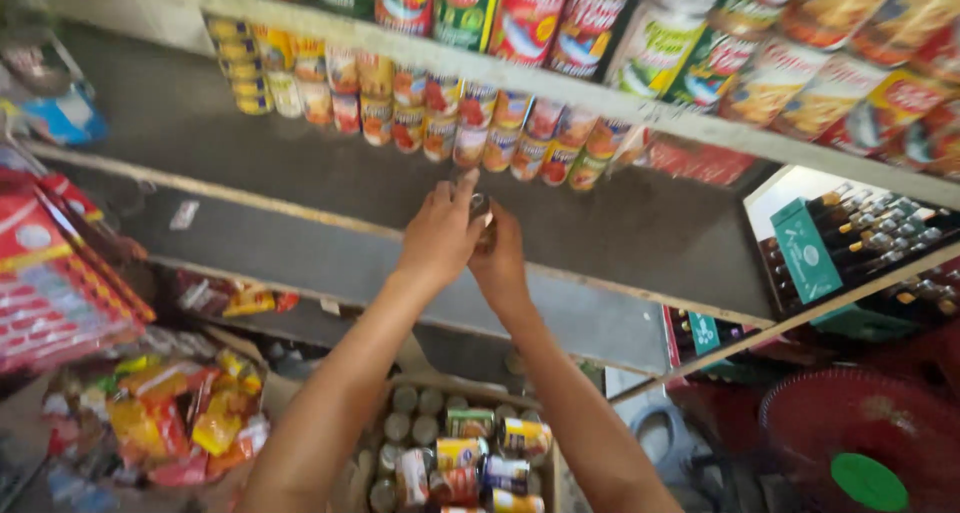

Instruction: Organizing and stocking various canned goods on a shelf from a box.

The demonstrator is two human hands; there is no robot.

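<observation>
1. Can (pixel 483 216): small tin, mostly hidden between both hands, held over the middle shelf (pixel 330 188), just in front of the can row.
2. Left hand (pixel 440 235): fingers wrapped around the can from the left, index finger up.
3. Right hand (pixel 502 258): fingers closed on the can from the right, touching the left hand.
4. Can row (pixel 430 113): small cans stacked two high at the back of the middle shelf; too blurred for an exact count, more than ten stacks.
5. Top shelf (pixel 560 83): larger cans standing packed edge to edge, red, green and yellow labels.
6. Cardboard box (pixel 455 453): below the forearms, open, holds cans; some upright showing silver tops, some lying on their sides with labels up. Count unclear.
7. Snack packets (pixel 180 413): yellow and red, heaped lower left.
8. Red packs (pixel 50 273): stacked at the left edge.
9. Green crate (pixel 808 248): right side, full of dark bottles; a second crate (pixel 705 333) sits lower.
10. Red fan (pixel 860 443): bottom right, green hub.
</observation>
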